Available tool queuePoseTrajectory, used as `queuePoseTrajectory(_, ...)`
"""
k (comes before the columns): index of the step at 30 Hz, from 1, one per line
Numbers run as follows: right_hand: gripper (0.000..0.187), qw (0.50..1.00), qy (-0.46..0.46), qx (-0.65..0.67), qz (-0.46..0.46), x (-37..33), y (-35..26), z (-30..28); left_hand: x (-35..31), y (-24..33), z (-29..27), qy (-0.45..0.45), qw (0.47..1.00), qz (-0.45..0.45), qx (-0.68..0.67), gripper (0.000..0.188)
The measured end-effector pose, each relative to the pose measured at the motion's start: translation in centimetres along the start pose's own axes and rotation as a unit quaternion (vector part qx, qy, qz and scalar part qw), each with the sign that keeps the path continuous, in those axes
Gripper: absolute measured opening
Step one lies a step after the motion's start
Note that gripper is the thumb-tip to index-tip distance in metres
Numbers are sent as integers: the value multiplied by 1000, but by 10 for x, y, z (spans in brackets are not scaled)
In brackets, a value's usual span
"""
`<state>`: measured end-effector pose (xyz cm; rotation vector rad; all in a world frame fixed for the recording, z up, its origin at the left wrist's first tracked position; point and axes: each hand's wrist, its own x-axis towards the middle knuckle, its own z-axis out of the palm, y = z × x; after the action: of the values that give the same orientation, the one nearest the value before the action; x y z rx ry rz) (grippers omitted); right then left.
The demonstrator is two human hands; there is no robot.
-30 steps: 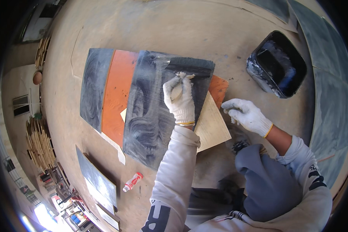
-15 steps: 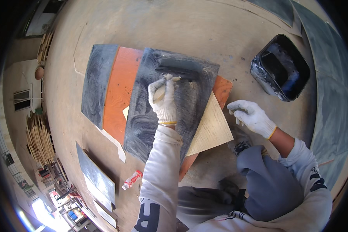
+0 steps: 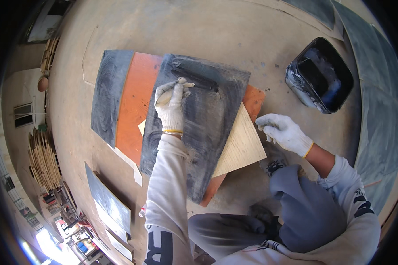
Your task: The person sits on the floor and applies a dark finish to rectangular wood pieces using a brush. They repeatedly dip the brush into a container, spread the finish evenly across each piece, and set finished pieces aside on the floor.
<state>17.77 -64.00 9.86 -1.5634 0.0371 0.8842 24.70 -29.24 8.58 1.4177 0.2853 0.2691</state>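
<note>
A board smeared with dark grey paste [image 3: 203, 132] lies on top of other boards on the floor. My left hand [image 3: 169, 106], in a white knit glove, is closed around a scraper with a wide dark blade [image 3: 199, 81]. Its blade rests on the board near the far edge; the handle is mostly hidden in my glove. To the right, my right hand [image 3: 287, 133], also gloved, hovers beside the pale wood board [image 3: 243, 143]. Its fingers are loosely bent and apart, and no object shows in them.
An orange board [image 3: 137, 97] and another dark-coated board [image 3: 112, 95] stick out at left. A black bucket [image 3: 295, 86] with smeared sides stands at the far right. Large grey sheets [image 3: 378, 84] line the right side. Panels [image 3: 112, 201] lean at lower left, near a bottle [image 3: 142, 212] mostly behind my sleeve.
My left hand and the scraper have moved left along the far part of the board, leaving smoother paste behind. My left sleeve now covers most of the bottle. The right hand has barely shifted.
</note>
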Motion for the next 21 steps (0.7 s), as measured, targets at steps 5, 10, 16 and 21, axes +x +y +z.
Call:
queuePoseTrajectory(5, 31, 1000, -5, 0, 11, 0, 2, 5, -42, -10, 61, 45, 998, 0, 33, 21)
queuePoseTrajectory(10, 31, 999, -14, -32, -14, 2, -1, 11, -48, -42, 44, 95, 990, 101, -15, 18)
queuePoseTrajectory(16, 32, 999, -28, -31, -15, -6, 1, 13, -98, -16, 66, 101, 964, 148, 195, 16)
queuePoseTrajectory(21, 41, 994, -109, 28, 2, -4, -16, 45, -158, -25, 61, 179, 940, 163, 241, 23)
